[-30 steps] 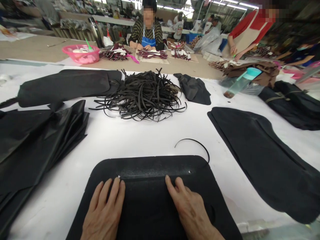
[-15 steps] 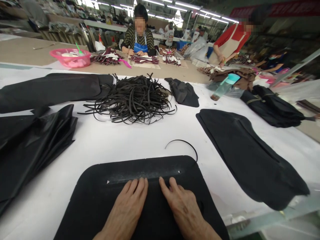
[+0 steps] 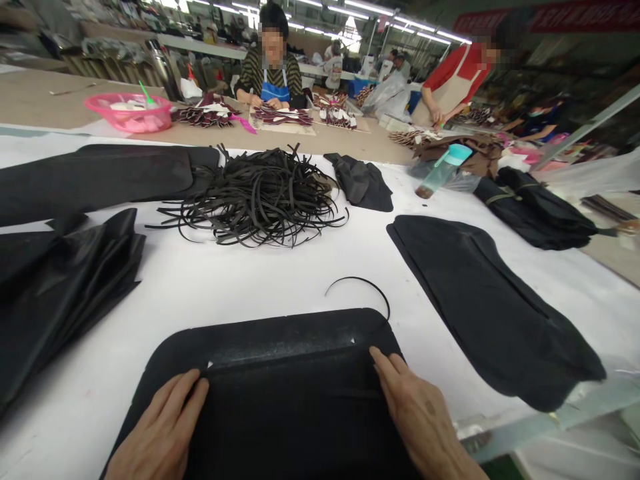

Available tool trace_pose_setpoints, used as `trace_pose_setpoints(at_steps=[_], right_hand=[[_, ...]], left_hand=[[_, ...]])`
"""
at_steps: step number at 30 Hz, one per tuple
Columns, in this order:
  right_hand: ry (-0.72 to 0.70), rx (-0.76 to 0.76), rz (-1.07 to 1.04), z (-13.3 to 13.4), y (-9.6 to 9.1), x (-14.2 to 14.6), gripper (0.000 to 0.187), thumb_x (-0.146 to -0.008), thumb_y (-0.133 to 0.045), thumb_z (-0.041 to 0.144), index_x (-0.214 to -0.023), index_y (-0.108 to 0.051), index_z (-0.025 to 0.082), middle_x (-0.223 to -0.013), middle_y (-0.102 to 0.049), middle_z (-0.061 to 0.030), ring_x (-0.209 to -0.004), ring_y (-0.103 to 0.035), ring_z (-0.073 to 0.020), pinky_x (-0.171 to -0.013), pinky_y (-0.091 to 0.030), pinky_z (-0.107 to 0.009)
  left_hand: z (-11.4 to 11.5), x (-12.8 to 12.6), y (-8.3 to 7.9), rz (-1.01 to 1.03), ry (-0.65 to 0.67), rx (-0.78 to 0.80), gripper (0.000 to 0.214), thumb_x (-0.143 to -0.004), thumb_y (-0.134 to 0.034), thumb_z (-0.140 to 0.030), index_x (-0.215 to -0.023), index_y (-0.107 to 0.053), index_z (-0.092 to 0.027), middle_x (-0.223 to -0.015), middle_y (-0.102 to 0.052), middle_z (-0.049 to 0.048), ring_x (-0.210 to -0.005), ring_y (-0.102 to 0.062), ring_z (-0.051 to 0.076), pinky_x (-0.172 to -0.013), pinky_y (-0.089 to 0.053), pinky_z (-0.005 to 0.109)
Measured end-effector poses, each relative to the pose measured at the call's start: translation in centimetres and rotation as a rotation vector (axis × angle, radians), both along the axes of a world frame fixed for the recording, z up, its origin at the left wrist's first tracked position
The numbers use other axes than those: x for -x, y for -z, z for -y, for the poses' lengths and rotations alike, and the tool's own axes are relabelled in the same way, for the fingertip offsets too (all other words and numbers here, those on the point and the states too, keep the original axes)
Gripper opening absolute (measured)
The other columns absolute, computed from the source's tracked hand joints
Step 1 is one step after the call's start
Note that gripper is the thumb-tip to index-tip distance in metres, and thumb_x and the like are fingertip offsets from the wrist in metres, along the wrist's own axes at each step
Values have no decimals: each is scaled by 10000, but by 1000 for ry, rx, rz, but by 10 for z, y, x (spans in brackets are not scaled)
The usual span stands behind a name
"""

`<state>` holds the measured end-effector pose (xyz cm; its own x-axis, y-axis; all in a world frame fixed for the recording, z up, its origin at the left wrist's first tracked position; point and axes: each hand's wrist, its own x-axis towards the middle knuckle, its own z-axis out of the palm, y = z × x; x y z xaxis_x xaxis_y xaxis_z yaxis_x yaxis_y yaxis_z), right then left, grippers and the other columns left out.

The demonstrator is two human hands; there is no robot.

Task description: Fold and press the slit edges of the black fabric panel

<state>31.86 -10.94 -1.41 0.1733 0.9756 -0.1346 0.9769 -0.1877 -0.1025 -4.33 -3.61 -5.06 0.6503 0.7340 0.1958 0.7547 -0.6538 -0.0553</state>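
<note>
A black panel with rounded corners (image 3: 295, 420) lies in front of me, probably leather or a similar sheet. A shiny band (image 3: 280, 349) crosses it near the far edge, with a small white triangular mark at each end. My left hand (image 3: 163, 423) rests on the left part of the panel, fingers outstretched near the left mark. On the right side, my right hand (image 3: 413, 400) lies with its fingers extended just below the right mark. Both hands are open and hold nothing. A thin black strip (image 3: 373, 283) curls out past the panel's far right corner.
Beyond the panel is a heap of black strips (image 3: 265, 197). Black pieces lie at left (image 3: 65, 287) and right (image 3: 490, 300) on the white tabletop (image 3: 240, 280). A bottle (image 3: 443, 172) and a pink basket (image 3: 127, 113) stand farther back, where co-workers sit and stand.
My hands have moved apart from the panel's middle, the left hand to the left and the right hand to the right. The whole view has shifted slightly.
</note>
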Motion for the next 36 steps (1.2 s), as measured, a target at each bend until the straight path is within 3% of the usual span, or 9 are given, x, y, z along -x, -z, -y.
trace_pose_setpoints(at_steps=[3, 5, 8, 11, 14, 18, 23, 29, 36], right_hand=[[123, -86, -449, -4, -13, 13, 323, -935, -398, 414, -1109, -612, 245, -910, -660, -57, -815, -625, -259, -718, -495, -343], [167, -55, -682, -12, -21, 30, 318, -894, -440, 491, -1011, -643, 276, -883, -662, -27, -833, -613, -243, -781, -472, -319], [173, -50, -882, -27, -30, 59, 283, -864, -468, 465, -939, -654, 264, -870, -659, -14, -844, -600, -225, -798, -448, -280], [157, -99, -975, -39, -31, 82, 243, -864, -469, 415, -935, -649, 266, -882, -656, 6, -828, -593, -192, -729, -438, -232], [99, -129, -953, -44, -29, 91, 220, -877, -455, 382, -893, -635, 255, -797, -632, 21, -706, -569, -161, -626, -406, -218], [-95, 38, -883, -43, -26, 77, 300, -873, -454, 376, -647, -570, 215, -587, -510, 39, -555, -468, -135, -531, -314, -239], [-10, 307, -846, -39, -17, 28, 260, -818, -493, 365, -613, -524, 209, -583, -450, 44, -581, -425, -145, -539, -280, -253], [7, 270, -799, -50, -11, -5, 344, -860, -388, 476, -650, -445, 210, -617, -408, 20, -598, -404, -173, -552, -300, -274], [110, 190, -795, -61, 3, -20, 375, -865, -397, 526, -702, -525, 213, -646, -501, -2, -601, -456, -185, -549, -340, -274]], left_hand=[[4, -25, -27, 360, 28, 210, 309, -884, -406, -135, -1150, -555, -183, -1167, -566, 72, -1074, -526, 216, -910, -464, 293], [6, -52, -48, 588, -52, 573, 264, -930, -395, -224, -1116, -582, -223, -1121, -607, 37, -1011, -567, 168, -888, -471, 239], [6, -90, -70, 791, -244, 1078, 304, -912, -402, -352, -1088, -621, -238, -1103, -630, 24, -1044, -553, 199, -944, -432, 314], [3, -109, -73, 900, -255, 1395, 328, -895, -423, -410, -944, -667, -197, -963, -661, 24, -966, -567, 197, -908, -409, 305], [1, -111, -67, 915, -225, 1538, 306, -835, -481, -373, -698, -628, -142, -613, -583, -4, -640, -527, 153, -651, -404, 259], [-4, -94, -65, 828, -360, 1488, 266, -778, -489, -363, -652, -559, -139, -503, -413, -50, -497, -373, 120, -480, -275, 237], [-20, -57, -74, 683, -433, 1328, 297, -787, -480, -352, -558, -468, -163, -501, -345, -57, -514, -322, 121, -491, -225, 251], [-37, -31, -65, 666, -417, 1083, 273, -818, -412, -314, -590, -479, -180, -560, -426, -39, -570, -407, 146, -546, -285, 254], [-58, -29, -57, 863, -633, 1044, 169, -695, -465, -285, -679, -581, -163, -602, -569, -7, -557, -512, 150, -536, -380, 243]])
